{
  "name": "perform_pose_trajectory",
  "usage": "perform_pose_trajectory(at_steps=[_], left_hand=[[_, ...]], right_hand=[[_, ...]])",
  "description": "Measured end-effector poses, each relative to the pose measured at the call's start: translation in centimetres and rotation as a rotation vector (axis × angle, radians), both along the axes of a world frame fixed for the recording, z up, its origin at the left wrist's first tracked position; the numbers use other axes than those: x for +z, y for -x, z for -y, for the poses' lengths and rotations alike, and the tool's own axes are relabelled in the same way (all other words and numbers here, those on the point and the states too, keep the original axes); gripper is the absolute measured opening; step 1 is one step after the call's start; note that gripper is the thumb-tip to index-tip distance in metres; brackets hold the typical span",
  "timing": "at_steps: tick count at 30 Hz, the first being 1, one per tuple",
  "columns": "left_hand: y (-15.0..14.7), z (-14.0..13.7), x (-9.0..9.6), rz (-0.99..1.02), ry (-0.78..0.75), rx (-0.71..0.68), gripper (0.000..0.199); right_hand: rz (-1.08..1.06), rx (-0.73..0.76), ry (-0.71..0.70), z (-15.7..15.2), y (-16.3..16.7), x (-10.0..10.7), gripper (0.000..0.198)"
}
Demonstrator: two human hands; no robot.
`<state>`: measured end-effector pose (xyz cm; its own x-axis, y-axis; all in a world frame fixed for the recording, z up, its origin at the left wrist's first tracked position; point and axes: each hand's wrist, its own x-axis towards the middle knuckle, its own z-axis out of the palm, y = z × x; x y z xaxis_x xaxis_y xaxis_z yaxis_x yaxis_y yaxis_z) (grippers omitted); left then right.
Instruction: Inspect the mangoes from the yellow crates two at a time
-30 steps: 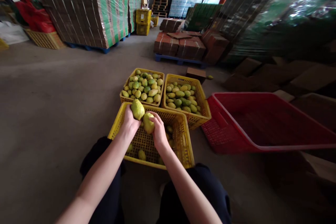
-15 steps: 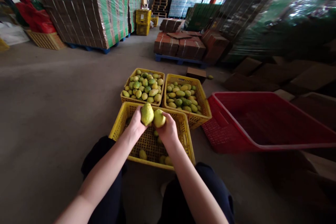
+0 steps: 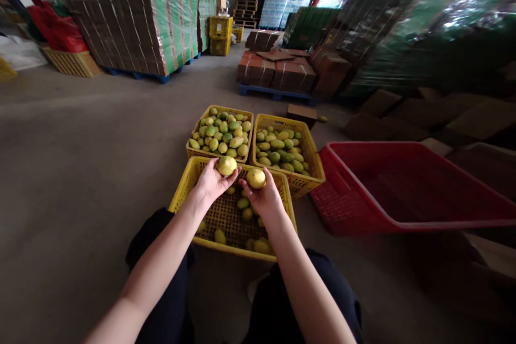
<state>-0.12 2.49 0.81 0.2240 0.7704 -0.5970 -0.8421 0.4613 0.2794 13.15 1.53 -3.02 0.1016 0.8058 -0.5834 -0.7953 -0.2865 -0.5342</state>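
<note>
Left fingers: I see my left hand curled round a yellow-green fruit, held over the far edge of the near crate.
Right fingers: my right hand cups a second fruit from below, fingers wrapped, just beside the first and apart from it.
Near crate: yellow, between my knees, only a few loose fruit on its bottom.
Far crates: the left full crate and the right full crate stand touching the near one, both heaped.
Doing it well: I judge a soft grip best, turning each fruit to check the skin all round before letting go low over a heap, not dropping.
Hard to tell: the fruits' undersides are hidden by my palms; the kind of fruit is unclear; the red crate is cut by blur on the right.
</note>
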Motion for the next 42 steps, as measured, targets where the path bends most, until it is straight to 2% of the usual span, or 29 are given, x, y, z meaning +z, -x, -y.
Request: perform_pose_trajectory(at_steps=[5,9,12,16,21,24,28,31,33,36,39,42], left_hand=[[0.0,0.0,-0.3,0.018,-0.060,0.010,0.019],[0.1,0.1,0.3,0.012,-0.156,0.046,0.014],[0.0,0.0,0.7,-0.003,-0.156,0.090,0.012],[-0.2,-0.2,0.5,0.017,-0.150,0.123,0.027],[-0.2,-0.1,-0.1,-0.022,-0.265,0.085,0.035],[-0.1,0.5,0.2,-0.020,-0.308,0.054,0.056],[0.3,1.2,0.7,-0.067,-0.382,0.009,0.087],[0.6,1.6,1.0,-0.056,-0.460,-0.006,0.094],[0.7,1.6,1.2,0.000,-0.454,0.016,0.088],[0.7,1.4,1.2,0.060,-0.429,0.034,0.058],[0.7,1.1,1.0,0.022,-0.435,0.034,0.033],[0.6,0.9,0.7,-0.021,-0.402,0.057,0.026]], right_hand=[[-0.010,0.112,-0.094,0.1,-0.4,-0.6,0.019],[0.000,0.147,-0.121,0.4,-0.8,-0.1,0.011],[0.024,0.172,-0.144,0.5,-1.0,0.3,0.010],[0.025,0.188,-0.209,0.5,-0.9,0.4,0.012],[0.017,0.231,-0.207,0.5,-0.4,0.8,0.011],[0.024,0.234,-0.221,0.7,-0.1,1.2,0.012],[0.111,0.072,-0.367,1.0,-0.1,2.2,0.030],[0.195,-0.003,-0.488,1.4,-0.6,3.2,0.042],[0.232,0.037,-0.527,1.6,-0.7,3.6,0.040],[0.235,0.077,-0.523,1.6,-0.5,3.6,0.035],[0.171,0.093,-0.412,1.4,0.1,3.2,0.026],[0.125,0.107,-0.321,1.2,0.3,3.1,0.021]])
